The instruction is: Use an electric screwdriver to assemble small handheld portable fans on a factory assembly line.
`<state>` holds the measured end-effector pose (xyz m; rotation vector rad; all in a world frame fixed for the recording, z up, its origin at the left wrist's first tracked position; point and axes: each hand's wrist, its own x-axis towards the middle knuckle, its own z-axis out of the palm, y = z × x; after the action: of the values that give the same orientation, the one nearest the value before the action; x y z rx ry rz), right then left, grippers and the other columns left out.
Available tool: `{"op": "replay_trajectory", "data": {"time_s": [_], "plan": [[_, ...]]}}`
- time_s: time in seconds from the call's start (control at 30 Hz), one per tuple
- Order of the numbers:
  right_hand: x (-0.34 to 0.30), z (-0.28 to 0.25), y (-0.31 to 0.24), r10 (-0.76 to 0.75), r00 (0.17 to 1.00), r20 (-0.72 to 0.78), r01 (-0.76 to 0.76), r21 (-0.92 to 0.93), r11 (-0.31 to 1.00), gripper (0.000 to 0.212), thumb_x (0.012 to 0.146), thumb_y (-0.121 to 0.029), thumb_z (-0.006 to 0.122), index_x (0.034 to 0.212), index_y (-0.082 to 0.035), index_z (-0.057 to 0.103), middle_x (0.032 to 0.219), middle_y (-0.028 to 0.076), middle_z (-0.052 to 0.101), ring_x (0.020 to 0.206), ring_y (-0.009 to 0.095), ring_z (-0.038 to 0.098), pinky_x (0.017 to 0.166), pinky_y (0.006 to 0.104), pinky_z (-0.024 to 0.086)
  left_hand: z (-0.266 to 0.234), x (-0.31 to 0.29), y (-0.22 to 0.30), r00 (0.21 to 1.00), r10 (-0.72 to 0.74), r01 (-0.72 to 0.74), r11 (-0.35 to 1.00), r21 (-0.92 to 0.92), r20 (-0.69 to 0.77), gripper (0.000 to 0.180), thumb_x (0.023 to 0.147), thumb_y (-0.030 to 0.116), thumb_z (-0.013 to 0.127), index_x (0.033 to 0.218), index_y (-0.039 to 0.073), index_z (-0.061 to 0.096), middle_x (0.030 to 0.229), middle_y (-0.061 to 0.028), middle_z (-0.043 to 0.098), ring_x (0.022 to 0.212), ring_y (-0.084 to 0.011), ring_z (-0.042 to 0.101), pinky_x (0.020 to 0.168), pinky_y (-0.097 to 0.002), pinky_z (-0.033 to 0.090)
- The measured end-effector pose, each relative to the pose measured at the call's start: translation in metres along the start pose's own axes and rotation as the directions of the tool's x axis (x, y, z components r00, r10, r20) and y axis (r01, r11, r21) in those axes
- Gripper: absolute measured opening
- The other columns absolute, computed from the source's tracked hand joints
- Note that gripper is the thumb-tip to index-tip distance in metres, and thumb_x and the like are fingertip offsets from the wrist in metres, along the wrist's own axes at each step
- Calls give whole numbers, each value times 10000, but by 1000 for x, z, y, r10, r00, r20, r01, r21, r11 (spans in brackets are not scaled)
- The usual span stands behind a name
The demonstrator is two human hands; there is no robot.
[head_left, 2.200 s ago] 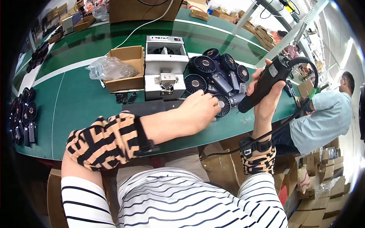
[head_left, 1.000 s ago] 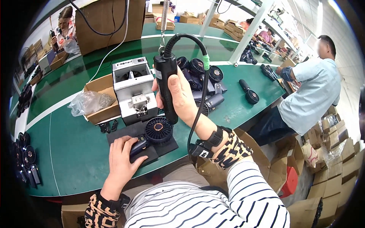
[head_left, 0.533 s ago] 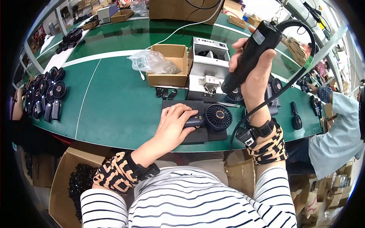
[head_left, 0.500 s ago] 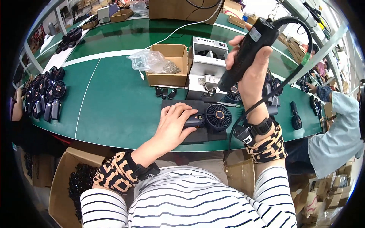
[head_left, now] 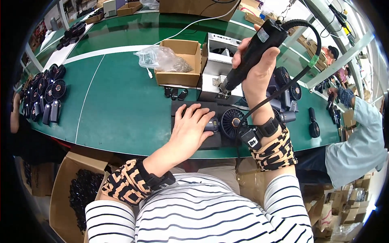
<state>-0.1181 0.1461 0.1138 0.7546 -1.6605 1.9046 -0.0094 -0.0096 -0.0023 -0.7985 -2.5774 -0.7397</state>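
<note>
A black electric screwdriver (head_left: 253, 54) is gripped in my right hand (head_left: 259, 75), slanting down and left. Its tip meets the front of the grey metal screw feeder (head_left: 206, 83), near the small pickup opening. On a dark mat (head_left: 176, 108), a dark handheld fan (head_left: 234, 122) lies with its round grille to the right. My left hand (head_left: 188, 127) rests over the fan's handle, fingers spread along its far side and thumb on its near side, steadying it. Much of the handle is hidden under the palm.
Left of the feeder stands a cardboard box (head_left: 178, 78) with a plastic bag of small screws (head_left: 182, 66). Small black parts (head_left: 174, 94) lie below it. Fans (head_left: 52, 91) cluster at left, others (head_left: 285, 91) at right. The screwdriver cable (head_left: 283, 88) crosses my right forearm. A co-worker's sleeve (head_left: 350, 121) shows at right.
My right hand has moved left and slightly down, bringing the screwdriver tip to the feeder. The fingers of my left hand have spread more over the fan's handle.
</note>
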Motion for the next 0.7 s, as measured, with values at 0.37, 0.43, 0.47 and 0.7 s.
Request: {"op": "replay_trajectory", "data": {"time_s": [0.37,0.43,0.47,0.7], "plan": [[-36,0,-25,98,990,99,-101,22,995,1001,779,-829,387,1392,-39,339,907,89,566,526,122,535,484,243,448,4,0,-2,998,-43,39,996,-82,-43,519,780,242,731,1240,64,569,1241,-78,578,1259,-286,457,1104,-494,256],[-43,4,-28,110,989,98,-115,47,992,1014,773,-837,382,1398,-40,328,914,93,565,526,122,537,482,241,449,1,0,-1,999,-45,42,996,-83,-30,496,772,232,739,1213,72,579,1239,-73,578,1256,-281,459,1106,-493,253],[-46,4,-29,112,988,105,-116,34,993,1019,770,-838,383,1400,-39,326,916,95,565,524,122,538,480,242,449,3,1,-1,998,-44,40,995,-88,-39,475,768,230,742,1191,79,585,1233,-67,579,1254,-272,462,1106,-493,251],[-54,4,-19,152,985,85,-158,70,985,1016,756,-837,415,1392,-50,334,886,88,561,507,129,531,466,252,446,1,2,1,998,-51,48,994,-93,-33,472,769,229,741,1190,82,586,1224,-59,580,1251,-264,464,1109,-493,248]]}}
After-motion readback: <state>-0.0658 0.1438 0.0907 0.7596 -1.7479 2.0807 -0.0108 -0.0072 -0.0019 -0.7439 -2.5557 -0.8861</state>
